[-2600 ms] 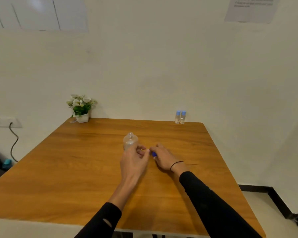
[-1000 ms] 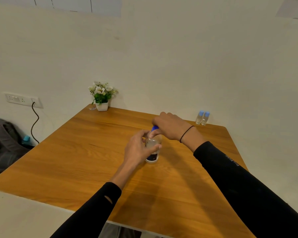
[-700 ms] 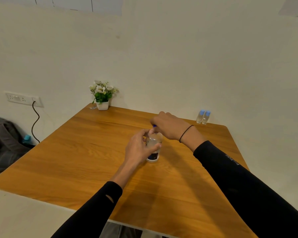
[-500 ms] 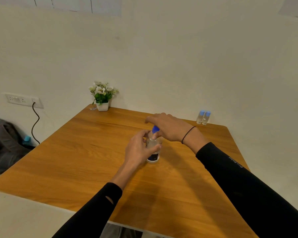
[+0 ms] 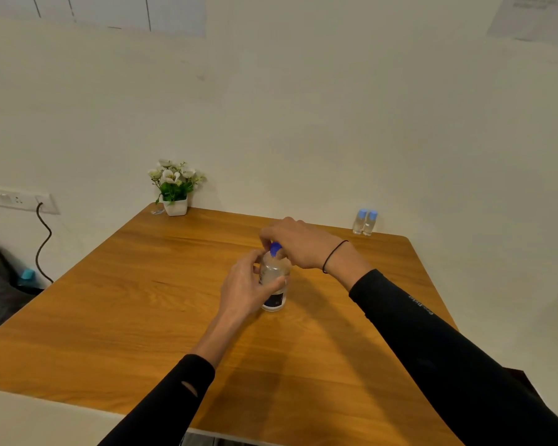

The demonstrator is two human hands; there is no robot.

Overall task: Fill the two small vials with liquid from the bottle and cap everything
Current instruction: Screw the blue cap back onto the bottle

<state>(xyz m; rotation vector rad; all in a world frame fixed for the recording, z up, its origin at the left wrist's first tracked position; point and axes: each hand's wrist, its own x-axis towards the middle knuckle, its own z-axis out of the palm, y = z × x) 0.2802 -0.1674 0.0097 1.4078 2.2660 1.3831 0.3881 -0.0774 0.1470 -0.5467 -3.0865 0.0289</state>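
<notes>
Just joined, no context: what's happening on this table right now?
A person steadies a clear bottle on the wooden table with the left hand, while the right hand pinches its blue cap at the neck. Whether the cap is going on or off can't be told. Two small vials, blue-capped, stand together untouched at the far right edge.

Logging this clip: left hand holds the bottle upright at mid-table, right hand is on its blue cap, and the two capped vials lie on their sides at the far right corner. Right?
Not quite. The head view shows the two vials standing upright, side by side. The rest holds: left hand grips the bottle, right hand on the blue cap.
</notes>
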